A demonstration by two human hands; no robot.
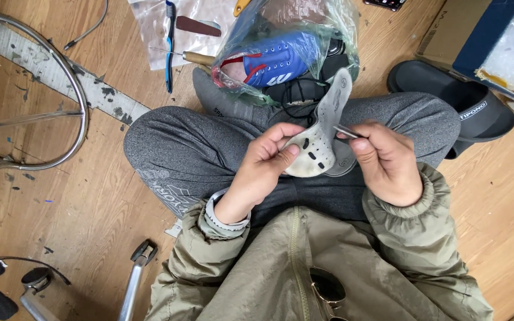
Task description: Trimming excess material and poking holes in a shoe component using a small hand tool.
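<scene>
Our left hand (261,168) pinches the heel end of a pale grey, slotted shoe insole (322,134) between thumb and curled fingers, holding it above our grey-trousered lap (209,148). Our right hand (386,163) closes on a thin metal tool (346,132), whose tip touches the insole.

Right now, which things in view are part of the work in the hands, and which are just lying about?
In hand:
left hand holding a pale shoe insole
right hand holding a thin metal tool

Lying about:
bagged blue shoe
blue toothbrush
grey slide sandal
cardboard box
metal stool frame
</scene>
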